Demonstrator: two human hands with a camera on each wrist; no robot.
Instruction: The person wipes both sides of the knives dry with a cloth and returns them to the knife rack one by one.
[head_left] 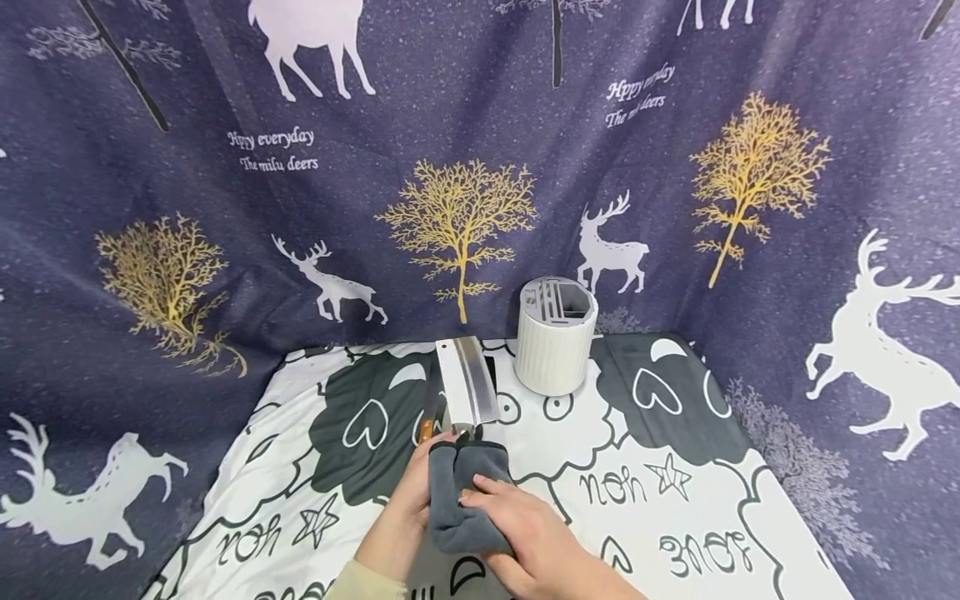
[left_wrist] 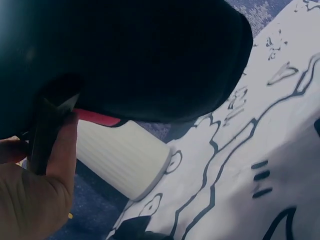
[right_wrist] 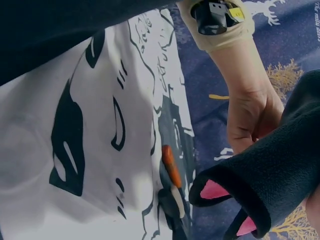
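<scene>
A cleaver (head_left: 467, 379) with a broad shiny blade points away from me in the head view. My left hand (head_left: 414, 487) grips it near the handle; in the left wrist view the fingers curl round a dark handle (left_wrist: 47, 132). A grey cloth (head_left: 468, 500) with black edging hangs folded over the handle end, and its pink lining shows in the right wrist view. My right hand (head_left: 536, 533) holds the cloth from the right, thumb and fingers bent into it. The cloth hides part of the left fingers and the handle.
A white ribbed knife block (head_left: 555, 342) with a slotted grey top stands at the back. An orange handle (right_wrist: 171, 166) lies on the patterned bedsheet (head_left: 630, 500), with a dark-handled item (right_wrist: 170, 204) beside it. A deer-print curtain (head_left: 480, 125) hangs behind.
</scene>
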